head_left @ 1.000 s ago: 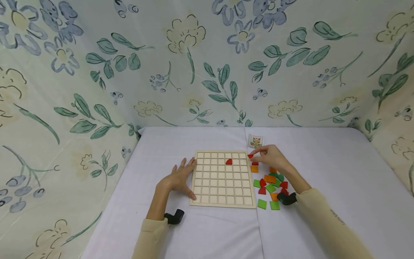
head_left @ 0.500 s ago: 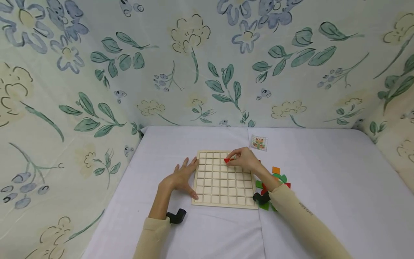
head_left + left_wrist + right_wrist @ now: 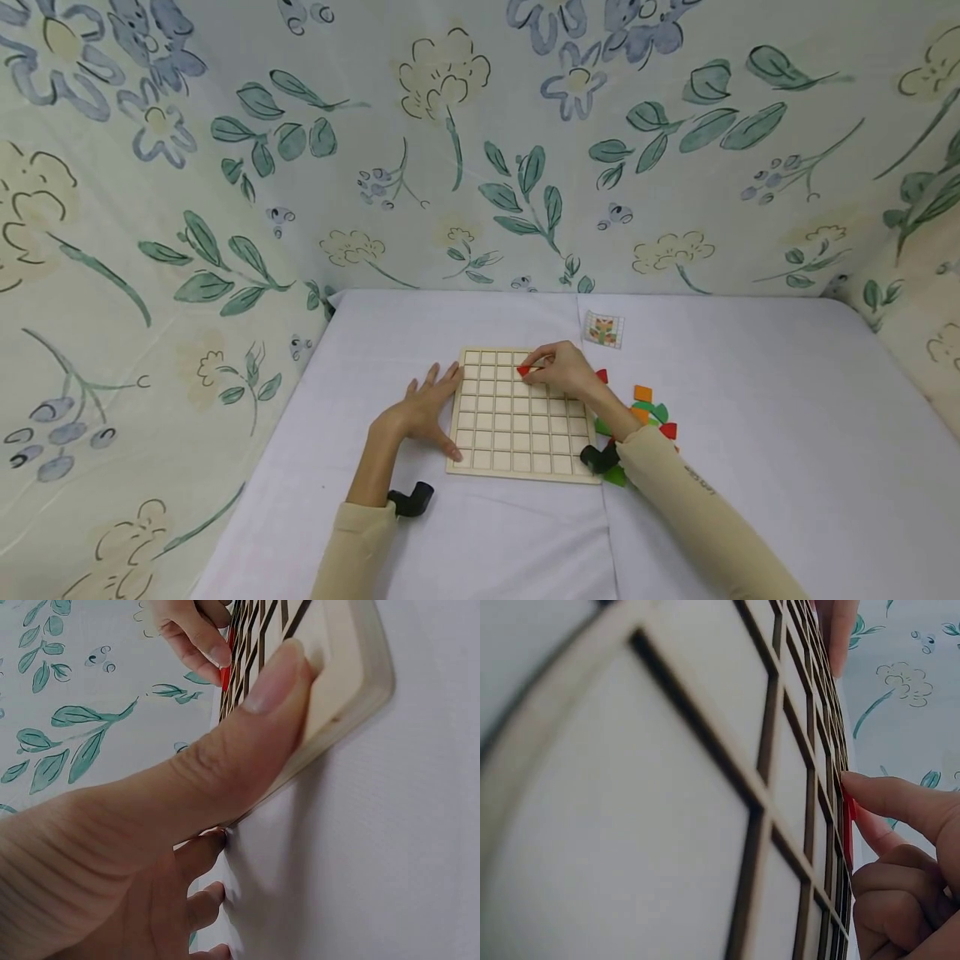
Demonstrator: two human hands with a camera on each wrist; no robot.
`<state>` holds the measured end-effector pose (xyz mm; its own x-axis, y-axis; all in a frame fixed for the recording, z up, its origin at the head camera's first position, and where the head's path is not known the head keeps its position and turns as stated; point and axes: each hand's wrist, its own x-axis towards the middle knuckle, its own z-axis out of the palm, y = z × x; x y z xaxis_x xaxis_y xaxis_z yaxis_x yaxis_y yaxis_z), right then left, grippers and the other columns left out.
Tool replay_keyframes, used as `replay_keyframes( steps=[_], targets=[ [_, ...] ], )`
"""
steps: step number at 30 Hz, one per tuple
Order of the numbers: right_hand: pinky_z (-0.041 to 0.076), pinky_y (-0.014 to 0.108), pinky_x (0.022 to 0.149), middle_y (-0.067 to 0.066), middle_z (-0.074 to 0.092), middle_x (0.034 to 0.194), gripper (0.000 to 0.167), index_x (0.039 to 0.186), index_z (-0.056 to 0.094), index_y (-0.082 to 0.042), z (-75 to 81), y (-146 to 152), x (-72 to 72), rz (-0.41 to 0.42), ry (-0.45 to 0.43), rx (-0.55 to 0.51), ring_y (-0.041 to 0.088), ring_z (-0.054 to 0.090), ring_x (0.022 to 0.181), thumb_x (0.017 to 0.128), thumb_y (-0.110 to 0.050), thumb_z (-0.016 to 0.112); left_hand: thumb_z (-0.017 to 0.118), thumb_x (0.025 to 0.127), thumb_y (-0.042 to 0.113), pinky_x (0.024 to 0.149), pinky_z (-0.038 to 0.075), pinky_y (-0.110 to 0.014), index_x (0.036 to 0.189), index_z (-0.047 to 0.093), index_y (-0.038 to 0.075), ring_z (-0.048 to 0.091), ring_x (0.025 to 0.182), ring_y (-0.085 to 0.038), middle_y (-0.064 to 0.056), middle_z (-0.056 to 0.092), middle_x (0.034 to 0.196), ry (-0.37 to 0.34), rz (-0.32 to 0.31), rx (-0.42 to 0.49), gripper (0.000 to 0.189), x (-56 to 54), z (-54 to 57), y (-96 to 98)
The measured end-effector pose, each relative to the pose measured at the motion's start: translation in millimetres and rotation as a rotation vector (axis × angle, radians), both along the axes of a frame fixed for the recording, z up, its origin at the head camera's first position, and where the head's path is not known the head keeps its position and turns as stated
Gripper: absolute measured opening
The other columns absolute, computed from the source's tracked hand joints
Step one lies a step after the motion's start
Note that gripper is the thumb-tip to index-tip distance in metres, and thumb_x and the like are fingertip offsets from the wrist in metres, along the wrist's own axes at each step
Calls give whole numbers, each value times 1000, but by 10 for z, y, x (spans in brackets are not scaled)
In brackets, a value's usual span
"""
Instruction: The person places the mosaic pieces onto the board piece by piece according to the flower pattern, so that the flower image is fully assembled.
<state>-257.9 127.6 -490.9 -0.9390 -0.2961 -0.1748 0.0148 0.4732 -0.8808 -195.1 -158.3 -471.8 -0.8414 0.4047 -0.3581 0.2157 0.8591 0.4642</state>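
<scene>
A square wooden grid board [image 3: 483,419] lies on the white cloth, divided into small recessed cells. My left hand [image 3: 422,415] is spread along its left edge. In the left wrist view the thumb [image 3: 225,754] presses on the frame near a corner, the other fingers further along the side. Over the upper part of the board, my right hand [image 3: 564,369] pinches a red tile [image 3: 522,371] between thumb and index finger. The right wrist view shows red [image 3: 848,832] at those fingertips, right at the grid. The rounded red piece seen earlier on the board is hidden by the hand.
Right of the board lie loose tiles, among them an orange square [image 3: 642,393], a green piece [image 3: 660,412] and a red piece [image 3: 668,430]; the right forearm covers several. A small pattern card [image 3: 603,330] lies behind them. Floral fabric [image 3: 480,167] hangs at the back.
My right hand has carried the red tile leftward from beside the board to over its upper cells, shifting only slightly in the last half second. The left hand stays at the left edge.
</scene>
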Motion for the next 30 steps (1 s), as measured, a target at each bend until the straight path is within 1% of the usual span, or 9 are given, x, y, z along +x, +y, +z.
replay_keyframes(
  steps=[3, 7, 10, 15, 21, 25, 30],
  targets=[
    [29, 23, 48, -2, 50, 53, 22, 105, 79, -5, 20, 14, 3, -5, -2, -5, 10, 30, 48, 86, -14, 85, 100, 58, 42, 132, -1, -62, 168, 9, 14, -8, 163, -35, -3, 1, 177, 1, 1, 1, 146, -5, -12, 2],
    [30, 23, 49, 0, 49, 52, 19, 105, 80, -5, 42, 31, -1, -21, 0, -16, 11, 30, 48, 88, -14, 82, 100, 58, 43, 132, -1, -61, 168, 9, 14, -9, 163, -34, -2, 0, 177, -1, 4, 2, 146, -9, -22, 2],
    [30, 23, 49, 1, 50, 53, 18, 104, 80, -4, 45, 35, -13, -21, 2, -19, 11, 30, 48, 89, -13, 81, 100, 58, 42, 132, -1, -61, 168, 9, 14, -8, 163, -34, -2, 0, 177, -1, 6, 4, 146, -13, -24, 1],
    [30, 25, 48, 4, 55, 55, 18, 103, 81, -3, 27, 29, -31, -16, -9, -26, 11, 30, 48, 89, -14, 82, 100, 58, 42, 132, -1, -61, 168, 8, 14, -8, 163, -34, -2, 0, 177, 1, 0, 6, 146, -16, -28, -2],
    [28, 25, 47, 1, 53, 54, 17, 102, 81, -4, 6, 13, -37, -25, -23, -24, 11, 29, 47, 89, -14, 82, 100, 58, 41, 132, -1, -62, 168, 8, 15, -9, 163, -34, -3, 1, 177, -2, -4, 2, 146, -11, -20, -7],
    [27, 25, 47, -1, 52, 53, 18, 102, 80, -3, -5, 4, -36, -23, -16, -23, 11, 27, 47, 89, -15, 82, 100, 58, 41, 132, 0, -62, 168, 8, 14, -8, 163, -35, -3, 1, 177, 1, -4, 1, 146, -6, -15, -5],
    [26, 24, 48, -3, 47, 51, 21, 103, 81, -5, -8, -2, -32, -37, -25, -25, 10, 27, 48, 86, -17, 85, 100, 57, 41, 132, -1, -61, 168, 9, 15, -8, 163, -34, -3, 2, 177, 3, 2, -3, 146, -8, -9, -3]
  ],
)
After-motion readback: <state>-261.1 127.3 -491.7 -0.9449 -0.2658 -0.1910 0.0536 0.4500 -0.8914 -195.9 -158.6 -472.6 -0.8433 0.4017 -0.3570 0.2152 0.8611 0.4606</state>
